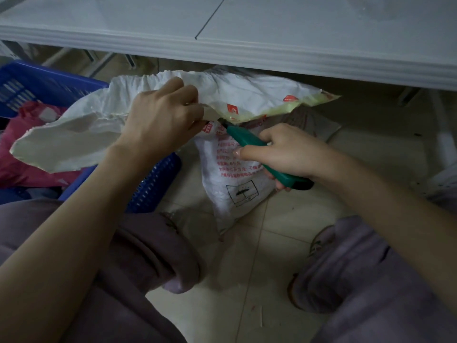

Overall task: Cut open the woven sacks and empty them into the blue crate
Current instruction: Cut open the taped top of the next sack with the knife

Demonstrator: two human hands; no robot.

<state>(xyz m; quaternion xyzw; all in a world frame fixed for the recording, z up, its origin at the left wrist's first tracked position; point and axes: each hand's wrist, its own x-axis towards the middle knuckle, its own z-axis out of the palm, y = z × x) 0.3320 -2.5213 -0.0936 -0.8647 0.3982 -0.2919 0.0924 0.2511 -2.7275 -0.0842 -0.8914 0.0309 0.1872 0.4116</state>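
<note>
1. two hands work on one white woven sack (pixel 237 184). the right hand (pixel 289 154) is wrapped round the handle of a green utility knife (pixel 243 140), fingers curled tight, thumb lying along the side.
2. the knife's dark tip sits at the sack's cut upper edge, just beside the left fingers.
3. the left hand (pixel 158 120) pinches that upper edge, fingers curled over the fabric, lifting it.
4. the sack stands on the tiled floor (pixel 272 243) between the person's knees. red print and a black umbrella mark face the camera. a yellow-green printed strip runs along the raised top edge to the right.
5. a loose white flap of the sack hangs leftward, over the near rim of the blue crate (pixel 49 82).
6. the crate, slotted, sits on the floor at the left, touching the sack's flap. a pink plastic bag (pixel 22 144) shows inside it.
7. a pale table edge (pixel 222 53) crosses above the sack.
8. purple trousers (pixel 148 256) fill the lower corners.
</note>
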